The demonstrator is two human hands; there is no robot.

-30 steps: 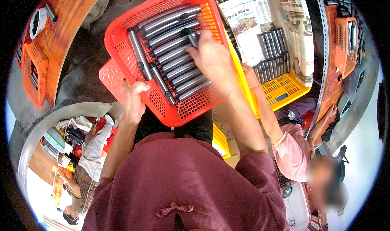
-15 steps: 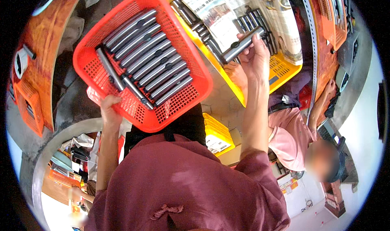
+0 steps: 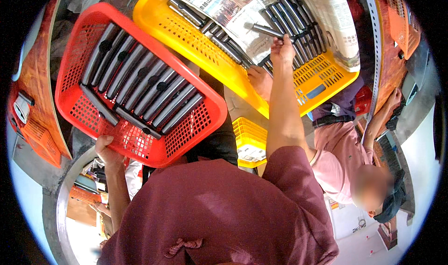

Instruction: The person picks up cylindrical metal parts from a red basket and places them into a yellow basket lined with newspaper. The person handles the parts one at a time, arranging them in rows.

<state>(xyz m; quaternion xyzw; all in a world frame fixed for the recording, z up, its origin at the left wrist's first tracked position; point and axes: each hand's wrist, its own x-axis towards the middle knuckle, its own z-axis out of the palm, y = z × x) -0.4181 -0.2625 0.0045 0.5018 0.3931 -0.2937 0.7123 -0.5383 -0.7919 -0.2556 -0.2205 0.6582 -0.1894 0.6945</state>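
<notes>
My left hand [image 3: 109, 149] is closed round the near left rim of a red plastic basket [image 3: 215, 107]. A row of dark steel tubes [image 3: 140, 85] lies side by side in it, with two more along the near side. My right hand [image 3: 283, 51] reaches over a yellow basket [image 3: 311, 107] and grips a metal tube [image 3: 266, 30] by one end. Beneath that tube are newspaper sheets [image 3: 249, 36] and several similar tubes [image 3: 294, 20] laid in rows. Another person's hand [image 3: 260, 80] rests at the yellow basket's near edge, partly behind my right forearm.
A person in a pink shirt [image 3: 338, 148] is close on my right, beside a metal-edged table [image 3: 383, 78]. Stacked yellow baskets [image 3: 249, 141] stand below, between the two baskets. Orange baskets [image 3: 42, 141] sit at the far left, with another orange basket [image 3: 401, 22] at the upper right.
My right hand has moved away from me, carrying the tube lower over the yellow basket's contents. The red basket and my left hand have shifted left and nearer in view.
</notes>
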